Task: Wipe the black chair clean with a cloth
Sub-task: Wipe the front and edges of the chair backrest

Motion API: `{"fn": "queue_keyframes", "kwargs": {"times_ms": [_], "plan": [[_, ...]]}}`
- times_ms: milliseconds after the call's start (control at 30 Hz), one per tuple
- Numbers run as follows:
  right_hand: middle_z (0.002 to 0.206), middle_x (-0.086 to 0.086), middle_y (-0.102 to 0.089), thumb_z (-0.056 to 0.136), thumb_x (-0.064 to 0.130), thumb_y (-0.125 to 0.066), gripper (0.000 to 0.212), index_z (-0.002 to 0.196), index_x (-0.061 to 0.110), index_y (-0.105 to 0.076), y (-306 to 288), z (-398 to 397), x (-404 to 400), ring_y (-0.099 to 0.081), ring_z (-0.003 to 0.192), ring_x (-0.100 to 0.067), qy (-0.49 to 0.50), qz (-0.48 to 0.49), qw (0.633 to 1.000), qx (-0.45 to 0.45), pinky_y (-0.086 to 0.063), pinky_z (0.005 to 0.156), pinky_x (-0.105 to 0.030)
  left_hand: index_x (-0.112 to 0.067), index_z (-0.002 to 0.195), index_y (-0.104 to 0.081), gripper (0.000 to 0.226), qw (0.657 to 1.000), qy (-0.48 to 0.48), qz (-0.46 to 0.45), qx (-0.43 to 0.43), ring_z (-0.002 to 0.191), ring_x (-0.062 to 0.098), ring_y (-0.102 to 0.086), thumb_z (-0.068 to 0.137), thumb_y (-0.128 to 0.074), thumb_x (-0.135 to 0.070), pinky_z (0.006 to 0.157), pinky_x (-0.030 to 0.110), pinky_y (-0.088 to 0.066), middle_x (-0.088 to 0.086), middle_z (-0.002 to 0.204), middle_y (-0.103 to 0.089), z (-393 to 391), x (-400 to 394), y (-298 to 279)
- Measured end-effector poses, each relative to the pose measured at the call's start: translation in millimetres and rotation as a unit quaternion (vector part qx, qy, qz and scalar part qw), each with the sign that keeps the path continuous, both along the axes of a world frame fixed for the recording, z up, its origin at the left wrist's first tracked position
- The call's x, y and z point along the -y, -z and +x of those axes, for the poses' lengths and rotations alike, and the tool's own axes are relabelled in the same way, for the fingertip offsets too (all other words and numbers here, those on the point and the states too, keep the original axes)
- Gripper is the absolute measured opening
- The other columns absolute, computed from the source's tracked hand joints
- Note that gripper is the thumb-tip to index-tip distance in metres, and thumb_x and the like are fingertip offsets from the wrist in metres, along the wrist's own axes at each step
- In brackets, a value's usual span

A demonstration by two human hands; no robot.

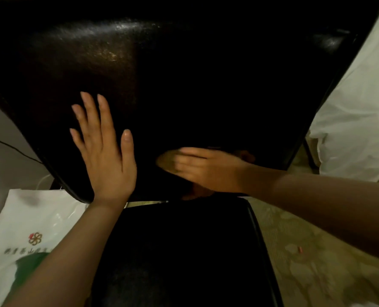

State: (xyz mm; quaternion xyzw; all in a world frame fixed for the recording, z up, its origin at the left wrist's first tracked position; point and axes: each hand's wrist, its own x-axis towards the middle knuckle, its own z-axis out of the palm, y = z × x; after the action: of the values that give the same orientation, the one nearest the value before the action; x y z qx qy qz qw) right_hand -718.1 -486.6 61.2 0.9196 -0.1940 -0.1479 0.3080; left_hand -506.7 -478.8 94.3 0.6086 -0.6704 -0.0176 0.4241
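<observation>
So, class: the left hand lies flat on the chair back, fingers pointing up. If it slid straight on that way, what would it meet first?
Only more of the black chair back: above the left hand the glossy surface looks free up to the top edge, though the darkness hides detail.

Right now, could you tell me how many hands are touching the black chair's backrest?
2. The left hand lies flat on the backrest near its left edge; the right hand, blurred, presses a cloth low at its centre.
</observation>
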Motion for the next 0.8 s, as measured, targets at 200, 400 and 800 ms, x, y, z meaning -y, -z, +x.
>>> {"fn": "queue_keyframes", "kwargs": {"times_ms": [200,400,800], "plan": [[0.135,-0.003,-0.050,0.095,0.017,-0.019,0.045,0.137,0.006,-0.031,11,-74,-25,-0.032,0.128,-0.019,0.015,-0.076,0.996,0.052,0.000,0.116,-0.040,-0.015,0.148,-0.004,0.061,1.000,-0.010,0.014,0.009,0.141,0.013,0.011,0.097,-0.023,-0.041,0.111,0.023,0.017,0.012,0.157,0.000,0,-2,0],[0.102,-0.005,-0.072,0.087,0.013,-0.033,0.042,0.089,0.013,-0.075,-4,66,13,-0.064,0.106,-0.019,-0.046,-0.078,0.985,0.150,-0.026,0.111,-0.037,-0.012,0.148,-0.007,0.060,0.999,-0.049,0.009,0.022,0.144,0.024,0.004,0.097,-0.022,-0.040,0.112,0.025,0.014,0.014,0.157,-0.004,-1,-5,-2],[0.132,-0.004,-0.056,0.091,0.011,-0.049,0.053,0.142,0.011,-0.031,-15,-49,-27,-0.038,0.128,-0.019,0.198,-0.135,0.914,0.327,-0.008,0.117,-0.034,-0.017,0.148,-0.005,0.059,0.999,-0.030,0.016,0.025,0.139,0.004,0.011,0.096,-0.021,-0.041,0.112,0.021,0.013,0.006,0.158,-0.001,-3,-6,-3]]}}
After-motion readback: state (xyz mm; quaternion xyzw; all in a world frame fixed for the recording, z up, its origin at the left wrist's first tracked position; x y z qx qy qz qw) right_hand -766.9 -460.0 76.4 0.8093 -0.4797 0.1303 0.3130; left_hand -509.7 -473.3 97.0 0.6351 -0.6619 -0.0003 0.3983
